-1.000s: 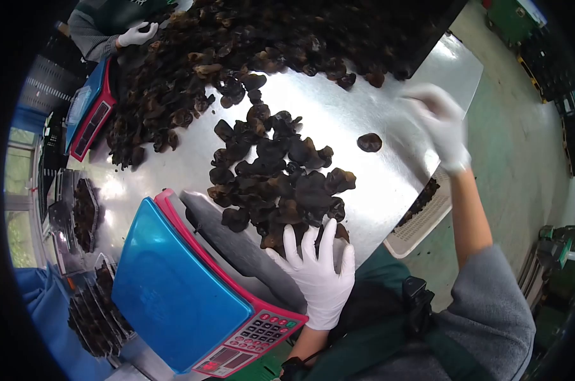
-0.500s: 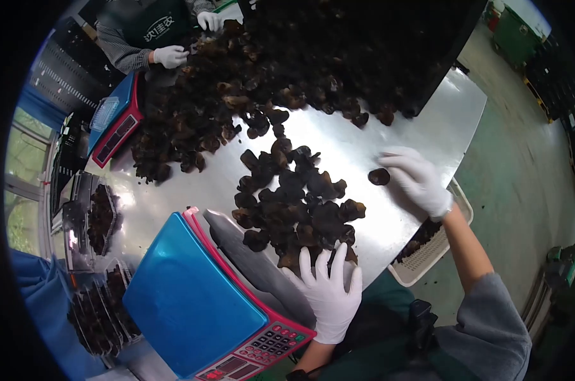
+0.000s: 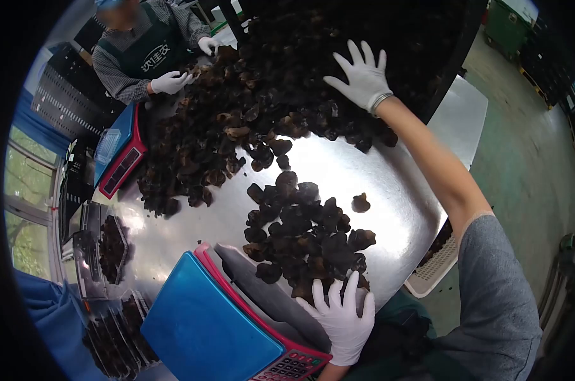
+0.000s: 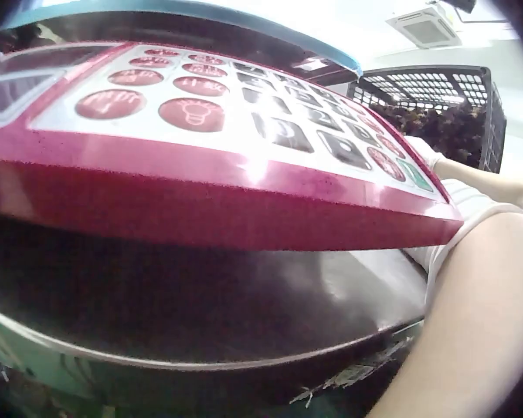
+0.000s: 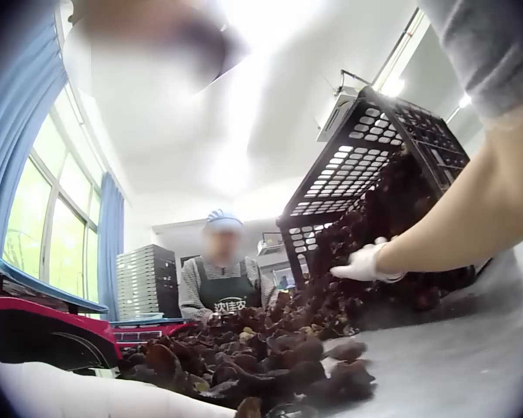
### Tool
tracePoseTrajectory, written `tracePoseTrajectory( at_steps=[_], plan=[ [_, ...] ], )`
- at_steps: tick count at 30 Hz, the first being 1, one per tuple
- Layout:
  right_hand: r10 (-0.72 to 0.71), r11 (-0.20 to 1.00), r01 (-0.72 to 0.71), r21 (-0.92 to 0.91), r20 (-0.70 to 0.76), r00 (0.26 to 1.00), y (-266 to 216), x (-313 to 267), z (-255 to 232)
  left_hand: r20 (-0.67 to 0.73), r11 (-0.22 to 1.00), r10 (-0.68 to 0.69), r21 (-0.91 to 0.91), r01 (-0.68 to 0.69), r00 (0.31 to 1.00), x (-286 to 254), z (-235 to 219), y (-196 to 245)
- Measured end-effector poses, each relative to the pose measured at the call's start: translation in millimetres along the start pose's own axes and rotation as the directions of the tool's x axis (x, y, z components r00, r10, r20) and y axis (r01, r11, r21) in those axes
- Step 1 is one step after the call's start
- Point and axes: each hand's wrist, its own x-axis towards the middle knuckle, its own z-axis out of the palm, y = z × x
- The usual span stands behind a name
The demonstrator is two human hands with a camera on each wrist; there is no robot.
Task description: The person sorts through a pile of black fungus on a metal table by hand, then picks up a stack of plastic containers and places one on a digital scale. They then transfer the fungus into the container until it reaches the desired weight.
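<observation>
My gloved left hand has its fingers spread, the fingertips at the near edge of a small heap of dark wood ear mushrooms. My gloved right hand reaches far forward, fingers straight and splayed, over the large mass of wood ear mushrooms. In the right wrist view this right hand is at the mushrooms spilling from a black crate tipped on its side. A single wood ear mushroom lies on the metal table, right of the small heap.
A blue and red scale stands left of my left hand; its keypad fills the left wrist view. Across the table, a person works beside another scale. A pale basket sits below the table's right edge.
My right hand has gone from the table's right side, beside the lone mushroom, forward over the large mass. The lone mushroom lies closer to the small heap. My left hand has stayed there.
</observation>
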Motion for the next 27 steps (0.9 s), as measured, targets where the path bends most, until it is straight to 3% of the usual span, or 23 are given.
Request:
tracePoseTrajectory(
  at_steps=[1, 3, 5, 6, 8, 10, 11, 13, 15, 17, 19, 20, 21, 22, 23, 24, 25, 26, 27],
  plan=[
    [0.043, 0.999, -0.049, 0.010, 0.300, 0.953, 4, -6, -8, 0.002, 1.000, -0.001, 0.003, 0.001, 1.000, 1, 0, -1],
    [-0.126, 0.969, 0.060, 0.238, 0.272, 0.954, 3, -38, -4, -0.003, 1.000, -0.006, -0.012, 0.006, 1.000, 2, 0, -2],
    [-0.227, 0.908, 0.099, 0.408, 0.279, 0.933, -11, -83, -52, 0.005, 1.000, -0.003, -0.008, 0.003, 1.000, 2, -2, -2],
    [-0.316, 0.916, 0.193, 0.352, 0.334, 0.888, -20, -106, -88, 0.011, 1.000, 0.001, 0.003, -0.001, 1.000, 3, -5, -2],
    [-0.389, 0.887, 0.238, 0.395, 0.363, 0.847, -25, -137, -125, 0.006, 1.000, 0.011, 0.015, -0.011, 1.000, 4, -3, -3],
    [-0.349, 0.862, 0.165, 0.478, 0.325, 0.879, -14, -147, -138, -0.006, 1.000, 0.017, 0.015, -0.017, 1.000, 2, 0, -3],
    [-0.277, 0.870, 0.018, 0.493, 0.457, 0.845, -11, -128, -157, -0.004, 1.000, 0.017, 0.025, -0.017, 1.000, 0, 1, -3],
    [-0.104, 0.910, 0.019, 0.413, 0.184, 0.977, 11, -138, -124, -0.007, 0.999, 0.026, 0.047, -0.026, 1.000, 1, 1, -3],
    [-0.039, 0.953, -0.045, 0.298, 0.271, 0.962, 15, -144, -89, 0.005, 0.999, 0.021, 0.046, -0.021, 1.000, 1, -1, -2],
    [-0.172, 0.886, -0.044, 0.462, 0.414, 0.894, -15, -152, -107, 0.001, 0.998, 0.019, 0.057, -0.019, 1.000, 2, 1, -4],
    [-0.436, 0.786, 0.177, 0.592, 0.329, 0.838, -48, -176, -112, -0.003, 0.997, 0.022, 0.077, -0.022, 1.000, 4, -2, -2],
    [-0.484, 0.712, 0.247, 0.657, 0.205, 0.851, -57, -176, -122, 0.000, 0.996, 0.025, 0.089, -0.025, 1.000, 4, -2, -2],
    [-0.516, 0.628, 0.315, 0.711, 0.078, 0.853, -65, -172, -134, -0.012, 0.997, 0.019, 0.080, -0.018, 1.000, 4, 0, -2],
    [-0.440, 0.615, 0.308, 0.726, -0.009, 0.898, -69, -159, -134, -0.021, 0.997, 0.014, 0.071, -0.013, 1.000, 3, 2, -1],
    [-0.396, 0.642, 0.279, 0.714, -0.003, 0.918, -64, -141, -127, -0.030, 0.998, 0.012, 0.063, -0.010, 0.999, 2, 3, -2],
    [-0.181, 0.589, 0.199, 0.783, -0.112, 0.977, -62, -118, -107, -0.022, 0.998, 0.007, 0.058, -0.005, 1.000, 3, 3, -2],
    [-0.397, 0.542, 0.314, 0.779, -0.092, 0.913, -37, -77, -84, -0.015, 0.999, 0.002, 0.049, -0.001, 1.000, 3, 3, -1],
    [-0.274, 0.550, 0.078, 0.831, 0.091, 0.957, -25, -55, -76, -0.006, 0.999, -0.004, 0.039, 0.004, 1.000, 1, 2, 0],
    [-0.113, 0.829, 0.182, 0.528, -0.160, 0.981, -22, -49, -44, 0.002, 0.999, -0.014, 0.039, 0.014, 1.000, 0, 1, 1]
  ],
)
